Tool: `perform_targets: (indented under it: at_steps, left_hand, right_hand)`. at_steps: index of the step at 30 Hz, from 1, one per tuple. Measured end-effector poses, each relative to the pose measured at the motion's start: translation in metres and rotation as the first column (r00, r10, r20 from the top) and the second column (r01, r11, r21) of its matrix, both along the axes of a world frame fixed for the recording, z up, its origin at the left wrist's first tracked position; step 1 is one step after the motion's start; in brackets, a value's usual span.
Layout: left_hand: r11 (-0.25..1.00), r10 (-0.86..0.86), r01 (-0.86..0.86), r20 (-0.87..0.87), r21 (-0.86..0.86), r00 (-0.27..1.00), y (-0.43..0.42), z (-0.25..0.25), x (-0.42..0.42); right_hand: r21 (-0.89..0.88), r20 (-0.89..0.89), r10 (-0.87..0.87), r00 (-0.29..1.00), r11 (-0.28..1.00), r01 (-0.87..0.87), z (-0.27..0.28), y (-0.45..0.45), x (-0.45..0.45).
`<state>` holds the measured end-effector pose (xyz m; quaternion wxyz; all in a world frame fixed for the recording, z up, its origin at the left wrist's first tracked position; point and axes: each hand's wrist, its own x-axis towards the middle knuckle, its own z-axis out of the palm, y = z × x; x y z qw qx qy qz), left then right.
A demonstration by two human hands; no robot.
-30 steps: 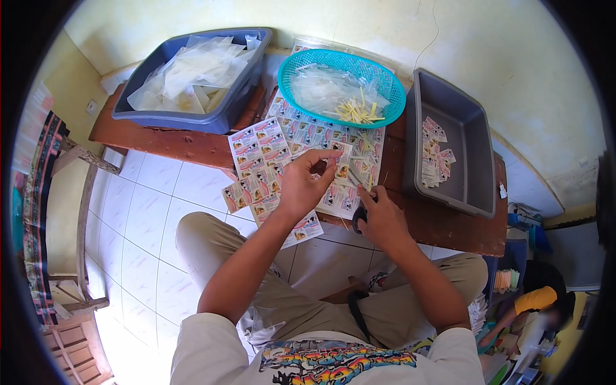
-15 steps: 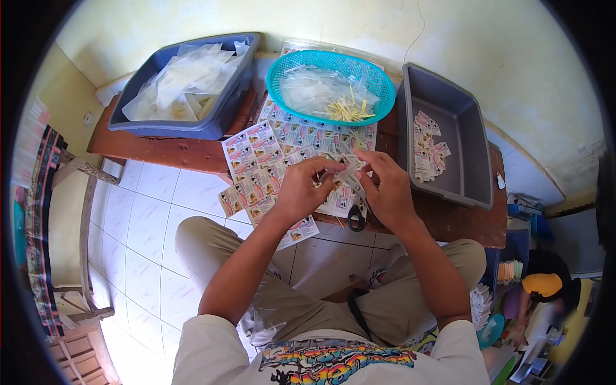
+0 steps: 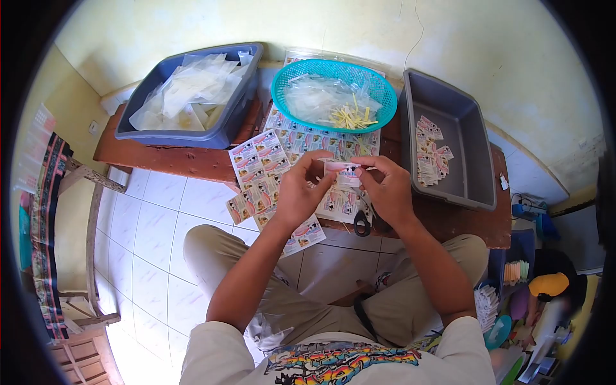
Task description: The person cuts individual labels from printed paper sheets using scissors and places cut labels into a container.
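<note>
Between my two hands a small printed label (image 3: 344,173) is stretched, its picture side facing me. My left hand (image 3: 303,189) pinches its left edge, and my right hand (image 3: 387,191) pinches the right edge. Black-handled scissors (image 3: 362,222) lie on the bench just below my right hand, their blades partly hidden by it. Under and around the hands are sheets of printed labels (image 3: 260,157), some hanging over the bench's front edge.
A turquoise basket (image 3: 280,102) holds clear plastic bags and pale yellow strips (image 3: 351,117). To its left stands a blue-grey tub (image 3: 224,138) of plastic bags (image 3: 186,86); to its right, a grey tub (image 3: 465,119) with cut labels (image 3: 431,154). Another person (image 3: 552,282) is at the lower right.
The label in my hands has turned flat and its printed face now shows. My fingers have moved to its two side edges. The whole view has shifted slightly.
</note>
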<state>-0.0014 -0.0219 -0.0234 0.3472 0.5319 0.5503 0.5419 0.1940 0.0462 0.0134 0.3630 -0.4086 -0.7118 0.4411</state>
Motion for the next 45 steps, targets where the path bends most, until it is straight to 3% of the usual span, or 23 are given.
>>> perform_targets:
  at_steps: [1,2,4,7,13,21,25,28,39,45]
  left_hand:
    - [0.999,0.021,-0.015,0.138,-0.039,0.990,0.001,0.001,-0.001]
    - [0.999,0.022,-0.017,0.137,-0.038,0.990,0.001,0.002,-0.001]
    - [0.999,0.033,-0.024,0.311,-0.033,0.950,0.001,0.004,-0.003]
    - [0.997,0.047,-0.025,0.333,-0.070,0.942,0.001,0.004,-0.008]
    - [0.999,0.054,-0.054,0.310,-0.008,0.949,0.004,0.000,-0.009]
    - [0.988,0.145,-0.154,0.305,0.008,0.941,0.000,0.007,0.012]
    - [0.989,0.126,-0.143,0.293,0.037,0.948,0.001,0.008,0.010]
    - [0.991,0.123,-0.134,0.256,0.024,0.959,0.001,0.006,0.005]
    - [0.995,0.088,-0.095,0.178,0.033,0.980,-0.006,0.006,0.004]
    - [0.995,0.079,-0.088,0.147,0.053,0.986,-0.008,0.003,0.005]
  right_hand:
    - [0.001,0.000,0.001,1.000,1.000,-0.001,0.002,-0.001,-0.001]
    - [-0.049,-0.005,-0.014,1.000,0.999,0.014,0.006,-0.002,-0.002]
    - [-0.100,-0.010,-0.027,1.000,0.995,0.026,0.007,-0.003,-0.004]
    - [-0.187,-0.076,0.008,0.997,0.982,-0.022,0.005,-0.005,-0.005]
    - [-0.253,0.020,0.051,0.999,0.966,-0.044,0.015,-0.008,-0.006]
    - [-0.286,-0.209,-0.061,0.976,0.958,-0.001,-0.002,-0.007,-0.015]
    - [-0.291,-0.203,-0.045,0.978,0.956,-0.016,-0.008,-0.004,-0.017]
    - [-0.161,-0.114,-0.016,0.993,0.987,-0.003,-0.011,-0.003,-0.018]
    - [-0.275,-0.274,-0.059,0.960,0.961,-0.019,-0.012,-0.002,-0.019]
    - [-0.306,-0.254,-0.054,0.966,0.951,-0.028,-0.013,-0.005,-0.014]
